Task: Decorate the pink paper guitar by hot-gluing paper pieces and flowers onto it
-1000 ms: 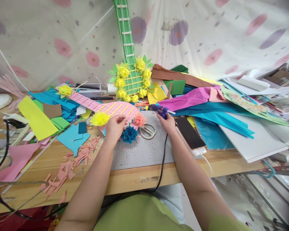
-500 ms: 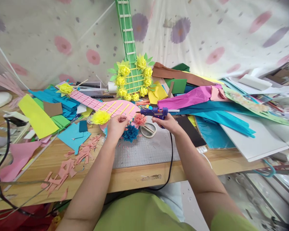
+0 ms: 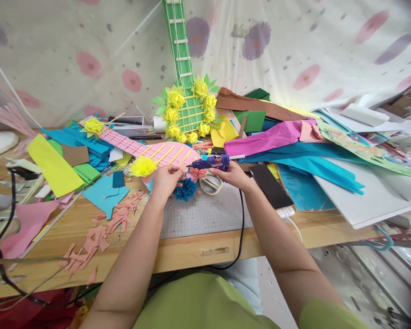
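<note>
My right hand [image 3: 230,174] is closed around a purple hot glue gun [image 3: 211,161], its nozzle pointing left, close to the fingertips of my left hand [image 3: 168,180]. My left fingers are pinched together; what they hold is too small to make out. Beneath both hands lies a pink paper guitar [image 3: 164,154] with yellow strips across its body. A yellow paper flower [image 3: 143,167] is at its lower left edge. Below my left fingers sits a dark blue paper flower [image 3: 185,189]. A coral paper flower [image 3: 197,172] is partly covered by the glue gun. Scissors [image 3: 211,184] with pale handles lie beside it.
A green paper guitar [image 3: 188,109] with yellow roses leans at the back. Coral scraps [image 3: 118,217] litter the left of the table. A black phone [image 3: 271,186] and coloured paper [image 3: 270,137] lie right. The glue gun's cord [image 3: 241,224] hangs over the front edge.
My right hand has moved the glue gun left, bringing its nozzle closer to my left fingertips and over part of the coral flower. My left hand has barely moved.
</note>
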A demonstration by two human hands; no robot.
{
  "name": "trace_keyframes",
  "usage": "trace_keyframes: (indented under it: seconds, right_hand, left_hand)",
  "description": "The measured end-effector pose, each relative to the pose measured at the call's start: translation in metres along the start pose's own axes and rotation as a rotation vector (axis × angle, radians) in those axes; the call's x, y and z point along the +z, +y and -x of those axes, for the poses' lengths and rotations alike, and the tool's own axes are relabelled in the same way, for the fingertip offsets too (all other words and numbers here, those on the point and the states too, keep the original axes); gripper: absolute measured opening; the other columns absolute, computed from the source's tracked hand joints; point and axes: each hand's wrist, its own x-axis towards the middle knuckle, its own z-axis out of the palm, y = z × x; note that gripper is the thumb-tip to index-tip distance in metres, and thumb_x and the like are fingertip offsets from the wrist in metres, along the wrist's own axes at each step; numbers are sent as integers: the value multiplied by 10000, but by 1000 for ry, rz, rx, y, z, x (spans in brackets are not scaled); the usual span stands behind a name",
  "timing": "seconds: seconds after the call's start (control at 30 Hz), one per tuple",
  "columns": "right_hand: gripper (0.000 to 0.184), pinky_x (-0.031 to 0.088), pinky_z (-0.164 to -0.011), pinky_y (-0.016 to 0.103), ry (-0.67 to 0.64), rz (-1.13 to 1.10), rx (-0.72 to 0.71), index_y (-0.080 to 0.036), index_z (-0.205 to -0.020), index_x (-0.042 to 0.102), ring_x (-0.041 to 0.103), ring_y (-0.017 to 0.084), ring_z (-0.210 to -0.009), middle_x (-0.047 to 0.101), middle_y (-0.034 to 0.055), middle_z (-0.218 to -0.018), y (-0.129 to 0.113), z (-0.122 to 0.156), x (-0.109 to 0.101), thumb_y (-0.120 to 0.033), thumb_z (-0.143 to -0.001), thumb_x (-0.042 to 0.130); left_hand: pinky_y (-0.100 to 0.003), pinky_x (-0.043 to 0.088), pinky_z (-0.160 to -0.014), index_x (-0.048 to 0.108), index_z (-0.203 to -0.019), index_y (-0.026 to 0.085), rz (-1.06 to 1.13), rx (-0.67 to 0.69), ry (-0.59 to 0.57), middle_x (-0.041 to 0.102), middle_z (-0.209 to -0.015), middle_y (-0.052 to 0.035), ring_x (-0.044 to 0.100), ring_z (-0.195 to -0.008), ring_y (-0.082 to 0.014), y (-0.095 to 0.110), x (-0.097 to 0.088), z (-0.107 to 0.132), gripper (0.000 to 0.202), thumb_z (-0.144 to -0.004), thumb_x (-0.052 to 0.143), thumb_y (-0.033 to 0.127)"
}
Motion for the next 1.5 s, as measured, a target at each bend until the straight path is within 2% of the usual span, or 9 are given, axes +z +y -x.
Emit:
trace_keyframes:
  seconds: [0.2, 0.7, 0.97, 1.03, 1.1, 1.2, 1.27, 1.4, 1.5]
  right_hand:
    - [452, 444, -601, 278, -5, 20, -11, -154, -858, 682, 554, 155, -653, 642, 51, -717, 1, -1, 0, -569, -686, 630]
    - [427, 398, -539, 243, 23, 17, -19, -157, -800, 667, 498, 120, -581, 586, 13, -622, 0, -5, 5, -567, -678, 649]
    - [467, 307, -414, 220, 27, -189, 51, -165, -654, 585, 377, 65, -417, 478, -37, -485, -1, -4, 3, -629, -655, 640]
    - [493, 301, -410, 220, 75, -275, 51, -167, -636, 577, 376, 65, -405, 452, -40, -465, 5, -3, 0, -657, -685, 596]
    - [499, 307, -417, 222, 199, -321, 61, -168, -650, 588, 386, 69, -408, 449, -39, -465, 17, -1, -4, -664, -702, 571]
    - [469, 322, -436, 232, 415, -221, 143, -159, -678, 616, 385, 76, -410, 456, -40, -464, 42, 2, -10, -628, -679, 610]
    - [457, 353, -471, 248, 498, -79, 252, -143, -715, 645, 420, 96, -434, 487, -28, -477, 58, 3, -11, -595, -655, 639]
    - [459, 446, -617, 309, 490, 180, 379, -126, -790, 670, 581, 195, -623, 618, 50, -612, 78, 1, -6, -564, -659, 634]
    - [482, 468, -728, 361, 452, 322, 409, -125, -851, 662, 626, 257, -779, 665, 104, -752, 83, -3, -1, -573, -682, 613]
  left_hand:
    - [-243, 504, -533, 676, -773, 177, -3, -11, 8, 703, -690, -32, 668, -644, -176, 0, 0, -1, 190, -672, 656, 337]
    - [-237, 481, -489, 680, -754, 188, -10, 37, -2, 693, -669, -30, 655, -611, -171, 1, -2, 2, 183, -687, 641, 354]
    - [-224, 465, -465, 682, -799, 184, 7, 55, -3, 685, -669, -34, 651, -613, -171, 3, 0, 4, 235, -659, 666, 372]
    - [-218, 461, -455, 677, -810, 181, 37, 56, 13, 681, -668, -31, 649, -617, -169, 3, 0, 4, 224, -660, 658, 346]
    - [-212, 456, -442, 665, -773, 170, 63, 63, 28, 672, -657, -31, 645, -616, -166, 4, -1, 4, 192, -666, 645, 327]
    - [-205, 454, -430, 637, -706, 158, 93, 65, 48, 657, -636, -29, 635, -603, -158, 5, -3, 3, 146, -677, 622, 300]
    - [-201, 452, -428, 629, -697, 159, 102, 69, 57, 649, -631, -24, 626, -593, -150, 5, -4, 2, 138, -687, 609, 295]
    - [-196, 428, -412, 657, -729, 160, 54, 109, 74, 633, -626, -11, 579, -521, -121, 6, -5, 1, 188, -689, 637, 343]
    - [-206, 412, -400, 695, -795, 160, -3, 100, 68, 630, -634, 2, 512, -425, -88, 8, -7, 0, 237, -689, 658, 369]
